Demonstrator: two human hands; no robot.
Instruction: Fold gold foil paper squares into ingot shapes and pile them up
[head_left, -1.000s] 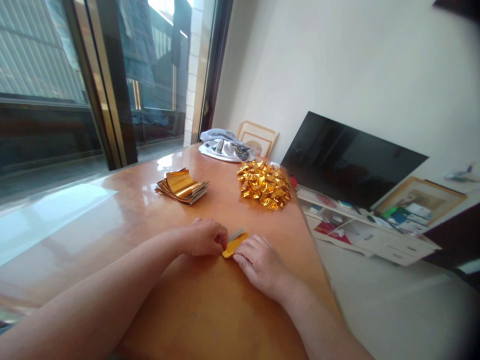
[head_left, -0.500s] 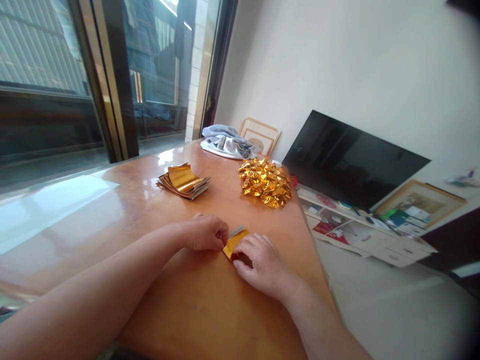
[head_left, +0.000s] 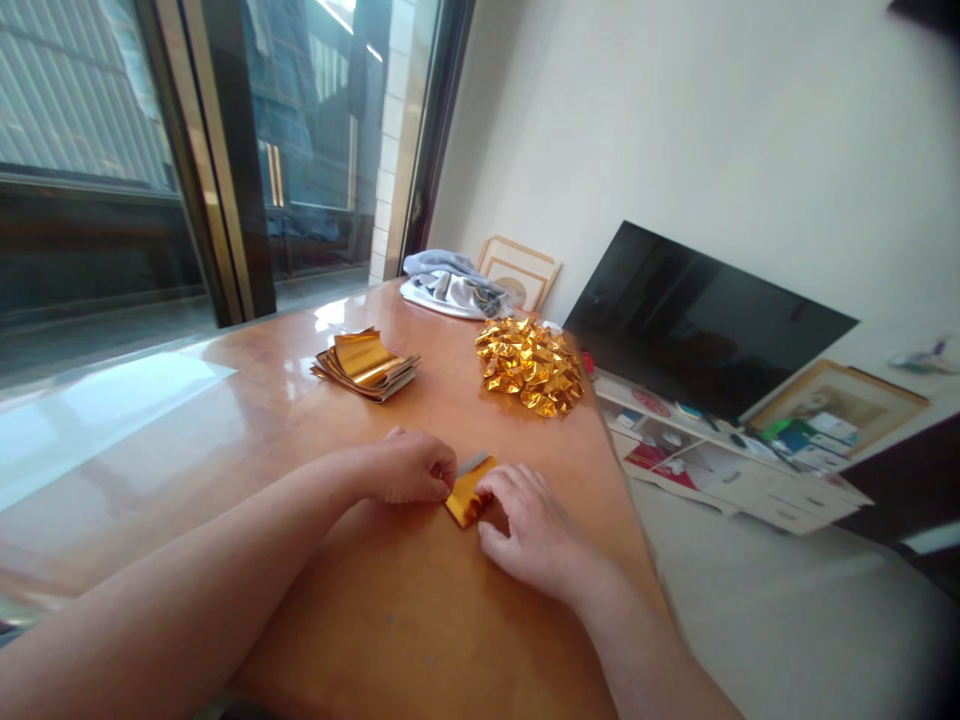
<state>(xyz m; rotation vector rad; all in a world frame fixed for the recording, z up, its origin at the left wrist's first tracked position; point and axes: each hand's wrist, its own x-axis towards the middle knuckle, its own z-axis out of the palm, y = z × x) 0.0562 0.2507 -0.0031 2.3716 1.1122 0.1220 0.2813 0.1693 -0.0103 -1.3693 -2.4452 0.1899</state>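
A small sheet of gold foil paper lies on the wooden table between my hands, with a grey strip along its far edge. My left hand pinches the sheet's left edge between thumb and curled fingers. Over the right side of the sheet is my right hand, thumb and fingers apart and the fingertips at the foil. Beyond my left hand sits a stack of gold foil sheets. A heap of folded gold foil pieces rests farther off on the right.
The wooden table has its right edge close to my right forearm. Folded cloth lies at the far end, and a pale sheet at the left. Past the table stand a television and a white cabinet.
My right hand has shifted slightly right and its thumb has come away from the foil, so more of the gold sheet shows. My left hand stays in place.
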